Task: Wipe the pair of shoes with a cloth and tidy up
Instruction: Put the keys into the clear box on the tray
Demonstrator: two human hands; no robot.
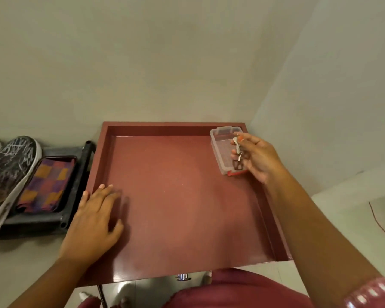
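a: where are the shoes (8, 170) now?

b: on the dark rack (53, 221) at the left, side by side, with the checked cloth (46, 185) folded flat just beside them on the same shelf. by the look of it the wiping is over and this is the tidying part, though i can't judge how clean they are from here.

a: and the hands?

b: the right hand (257, 157) pinches a bunch of keys (238, 147) over the clear plastic box (226, 150) in the far right corner of the red tray top (176, 196). the left hand (93, 221) lies flat, fingers straight, on the tray's near left part.

a: what's left?

b: i'd say dropping the keys into the box. it already holds something dark, too blurred to name.

a: anything in the way?

b: only the tray's raised rim (165, 125) and the wall (165, 63) close behind. a thin cord (381, 227) trails on the floor at the right, well apart.
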